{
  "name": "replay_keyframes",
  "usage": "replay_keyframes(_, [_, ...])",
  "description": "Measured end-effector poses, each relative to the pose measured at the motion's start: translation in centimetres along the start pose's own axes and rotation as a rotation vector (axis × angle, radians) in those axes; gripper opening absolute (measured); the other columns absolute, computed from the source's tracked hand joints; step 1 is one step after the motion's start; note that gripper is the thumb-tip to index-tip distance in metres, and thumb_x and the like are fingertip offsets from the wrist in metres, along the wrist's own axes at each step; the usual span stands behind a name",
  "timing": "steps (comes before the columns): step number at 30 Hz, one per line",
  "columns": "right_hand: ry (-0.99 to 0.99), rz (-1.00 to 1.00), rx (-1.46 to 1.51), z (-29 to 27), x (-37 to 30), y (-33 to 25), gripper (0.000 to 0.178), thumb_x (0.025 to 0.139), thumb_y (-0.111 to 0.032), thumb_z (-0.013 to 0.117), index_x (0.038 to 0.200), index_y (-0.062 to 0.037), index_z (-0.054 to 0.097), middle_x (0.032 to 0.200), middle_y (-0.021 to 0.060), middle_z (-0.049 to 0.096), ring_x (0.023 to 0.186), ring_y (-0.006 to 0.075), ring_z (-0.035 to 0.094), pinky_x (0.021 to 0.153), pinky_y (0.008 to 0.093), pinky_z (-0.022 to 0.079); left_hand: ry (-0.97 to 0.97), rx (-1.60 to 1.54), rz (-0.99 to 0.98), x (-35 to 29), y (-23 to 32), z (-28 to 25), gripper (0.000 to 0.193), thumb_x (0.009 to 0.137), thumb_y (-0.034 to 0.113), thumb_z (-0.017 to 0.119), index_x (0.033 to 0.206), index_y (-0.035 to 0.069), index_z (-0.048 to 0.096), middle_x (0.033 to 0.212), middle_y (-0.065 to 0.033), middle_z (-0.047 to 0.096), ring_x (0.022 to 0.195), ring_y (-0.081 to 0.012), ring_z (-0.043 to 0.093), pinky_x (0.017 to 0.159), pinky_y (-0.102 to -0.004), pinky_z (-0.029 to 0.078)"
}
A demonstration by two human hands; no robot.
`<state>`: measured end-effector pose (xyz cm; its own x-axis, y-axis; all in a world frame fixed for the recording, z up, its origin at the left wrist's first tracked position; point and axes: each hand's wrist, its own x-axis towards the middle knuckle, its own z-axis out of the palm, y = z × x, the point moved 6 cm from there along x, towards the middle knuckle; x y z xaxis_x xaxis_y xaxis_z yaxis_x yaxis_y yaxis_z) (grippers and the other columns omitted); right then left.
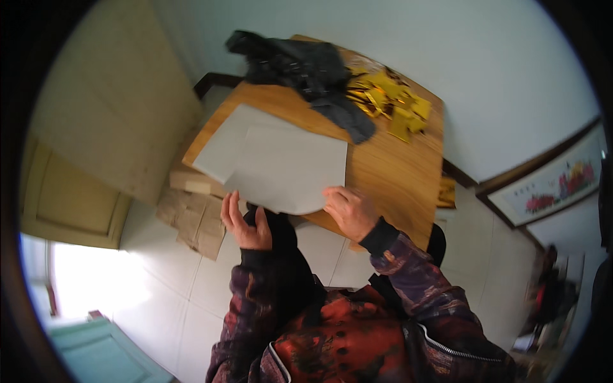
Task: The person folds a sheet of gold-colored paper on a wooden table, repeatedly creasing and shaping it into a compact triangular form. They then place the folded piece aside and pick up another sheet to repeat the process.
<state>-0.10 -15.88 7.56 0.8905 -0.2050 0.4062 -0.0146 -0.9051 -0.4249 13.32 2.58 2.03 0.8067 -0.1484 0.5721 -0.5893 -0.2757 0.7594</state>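
A large pale grey sheet of paper (290,163) slants across the near part of the wooden table, its front edge bowed and hanging slightly past the table's edge. Another pale sheet (227,143) lies partly beneath it on the left. My right hand (350,210) pinches the upper sheet at its near right corner, fingers closed. Just off the near left corner is my left hand (248,225), thumb and fingers apart; whether a fingertip touches the paper I cannot tell.
On the wooden table (396,172), a crumpled black plastic bag (297,67) and a heap of shiny gold folded pieces (389,99) sit at the back. Flattened brown cardboard (198,220) lies on the floor at left. A framed flower picture (555,182) leans at right.
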Motion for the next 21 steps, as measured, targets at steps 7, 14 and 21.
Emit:
replay_keyframes(7, [0.033,0.236,0.006,-6.5,-13.5,3.1,0.007,0.085,-0.008,0.062,0.085,-0.0039,0.056,0.105,0.0059,0.065,0.087,0.0265,0.065,0.069,0.0354,0.052,-0.819,0.227,0.491,-7.0,10.4,5.3,0.077,0.070,0.037,0.081,0.138,0.020,0.049,0.150,-0.0087,0.037,0.141,-0.0346,0.027,0.113,-0.0552,0.020])
replay_keyframes(14, [0.024,0.356,0.082,-8.4,-20.0,5.1,0.013,0.084,-0.009,0.062,0.076,-0.0053,0.053,0.111,0.0044,0.066,0.110,0.0254,0.061,0.080,0.0358,0.052,-1.131,0.418,0.682,-9.4,10.8,10.2,0.073,0.076,0.034,0.075,0.141,0.025,0.043,0.149,-0.0030,0.037,0.138,-0.0264,0.034,0.112,-0.0527,0.024])
replay_keyframes(21, [-0.007,0.345,0.316,-8.6,-21.4,7.0,0.015,0.087,-0.011,0.061,0.076,-0.0042,0.052,0.113,0.0068,0.066,0.117,0.0298,0.057,0.090,0.0392,0.048,-1.129,0.341,0.753,-7.6,10.7,11.2,0.054,0.075,0.025,0.074,0.126,0.021,0.058,0.135,-0.0022,0.053,0.127,-0.0239,0.047,0.101,-0.0437,0.038])
